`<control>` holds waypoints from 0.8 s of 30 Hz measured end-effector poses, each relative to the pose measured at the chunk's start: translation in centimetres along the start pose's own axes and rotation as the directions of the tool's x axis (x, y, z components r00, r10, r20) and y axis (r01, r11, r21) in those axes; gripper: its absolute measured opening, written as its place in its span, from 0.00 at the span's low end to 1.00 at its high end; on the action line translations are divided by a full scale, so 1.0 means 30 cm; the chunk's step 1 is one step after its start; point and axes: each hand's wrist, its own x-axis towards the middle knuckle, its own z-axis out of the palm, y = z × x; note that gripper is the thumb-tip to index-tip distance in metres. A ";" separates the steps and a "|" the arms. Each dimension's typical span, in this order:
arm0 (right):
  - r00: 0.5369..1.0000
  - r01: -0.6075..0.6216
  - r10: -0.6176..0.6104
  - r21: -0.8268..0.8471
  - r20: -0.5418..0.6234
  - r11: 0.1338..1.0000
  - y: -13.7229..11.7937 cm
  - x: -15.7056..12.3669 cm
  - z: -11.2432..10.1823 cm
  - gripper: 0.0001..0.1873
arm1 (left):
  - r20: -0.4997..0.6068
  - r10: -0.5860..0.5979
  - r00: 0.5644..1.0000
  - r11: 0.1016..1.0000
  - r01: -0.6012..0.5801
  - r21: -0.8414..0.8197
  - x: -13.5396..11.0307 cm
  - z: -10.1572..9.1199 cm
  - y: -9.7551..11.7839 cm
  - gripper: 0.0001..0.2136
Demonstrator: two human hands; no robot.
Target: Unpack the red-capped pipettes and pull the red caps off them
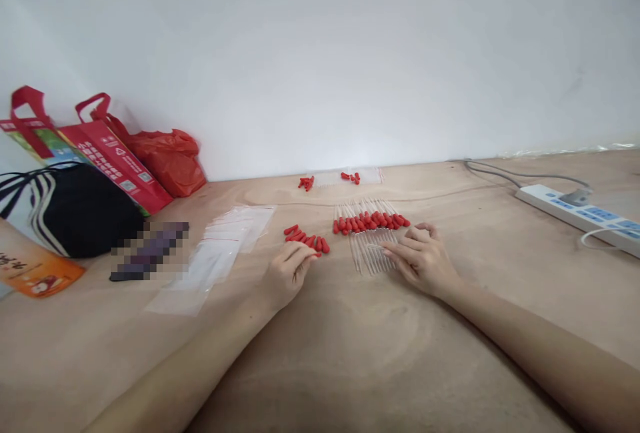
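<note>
Steadily: left hand's (289,271) fingers curl together by loose small red rubber caps (306,238); right hand's (424,258) fingers seem pinched on one thin clear tube (375,247); holding it level and still looks wisest.

Just left of the frame's middle lies a small loose heap of red rubber caps (306,238), short and rounded, each on its side and pointing every which way on the wood. Right beside it, at the centre, is a row of thin clear tubes (369,254) laid flat side by side, running away towards the wall. Most wear a red cap on the far end, so the caps make a red band across the row
</note>
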 end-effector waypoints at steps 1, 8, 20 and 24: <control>0.999 -0.034 0.035 -0.025 0.013 0.999 0.007 0.002 0.002 0.10 | -0.057 -0.046 0.997 0.999 0.047 0.016 0.005 -0.007 -0.013 0.07; 0.935 -0.302 0.340 -0.284 0.096 0.910 0.058 -0.009 0.005 0.14 | -0.186 -0.457 0.870 0.884 0.468 0.015 0.033 -0.015 -0.116 0.12; 0.815 -0.392 0.500 -0.356 0.293 0.848 0.033 -0.003 0.009 0.14 | -0.082 -0.682 0.727 0.730 0.670 -0.136 0.037 0.029 -0.201 0.12; 0.780 -0.399 0.517 -0.355 0.353 0.845 0.020 0.001 0.006 0.15 | -0.168 -0.676 0.717 0.736 0.666 -0.120 0.034 0.014 -0.203 0.12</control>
